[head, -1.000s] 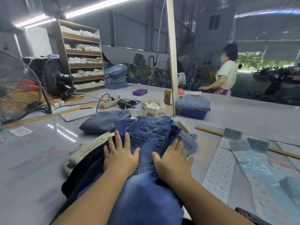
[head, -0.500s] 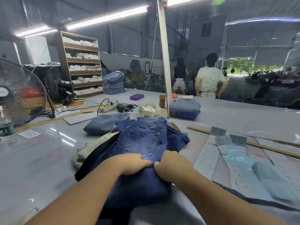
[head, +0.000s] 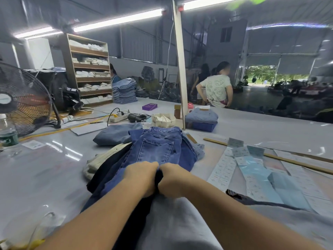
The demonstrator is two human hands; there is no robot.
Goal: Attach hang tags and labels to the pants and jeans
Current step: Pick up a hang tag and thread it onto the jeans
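**Two hands bunched on the jeans at the near edge of the pile**

Both hands had closed since a second earlier, when they lay flat with spread fingers on the dark blue jeans (head: 158, 148). Half a second earlier they were already fisted side by side; since then they had drawn tighter together, and the jeans' near end had slid toward the person.

The left hand (head: 142, 177) and right hand (head: 175, 180) touched knuckle to knuckle, each grip curled tight round a fold of the denim, fingertips hidden under the cloth. The jeans lay back-pocket up on top of a heap of garments in the middle of the desk (head: 45, 174), with a lighter folded pair (head: 115, 134) just behind them.

Long strips of labels (head: 223, 170) lay on the desk to the right, beside pale blue sheets (head: 255, 170); their print was too small to read. A bottle (head: 7, 132) at the far left carried a green label, its writing illegible.
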